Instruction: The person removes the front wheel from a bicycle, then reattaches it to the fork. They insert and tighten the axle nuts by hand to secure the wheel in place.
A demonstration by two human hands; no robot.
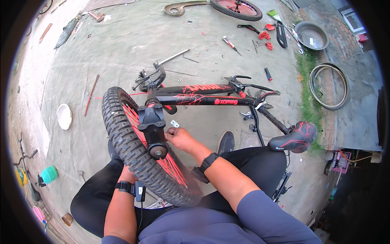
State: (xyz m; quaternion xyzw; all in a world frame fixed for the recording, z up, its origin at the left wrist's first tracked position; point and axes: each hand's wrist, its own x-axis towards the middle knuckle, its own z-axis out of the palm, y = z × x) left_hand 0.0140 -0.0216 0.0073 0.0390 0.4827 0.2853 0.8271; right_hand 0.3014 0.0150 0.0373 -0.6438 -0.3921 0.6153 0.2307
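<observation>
A black bicycle frame (197, 99) with red markings lies across the ground. Its front wheel (134, 162), with a knobby tyre and red spokes, stands tilted between my legs, the black fork (151, 130) over it. My right hand (178, 139) is at the fork's lower end beside the spokes, fingers curled; what they hold is hidden. Low on the left, my left hand (126, 175) reaches behind the tyre, its fingers out of sight. A saddle (292, 138) is attached to the frame at the right.
A spare wheel (252, 15), screwdriver (229, 43), red parts (264, 35) and grey basin (302, 33) lie farther back. A white dish (64, 122) and turquoise container (49, 174) are at left. Tyres (330, 103) lie right, beside grass.
</observation>
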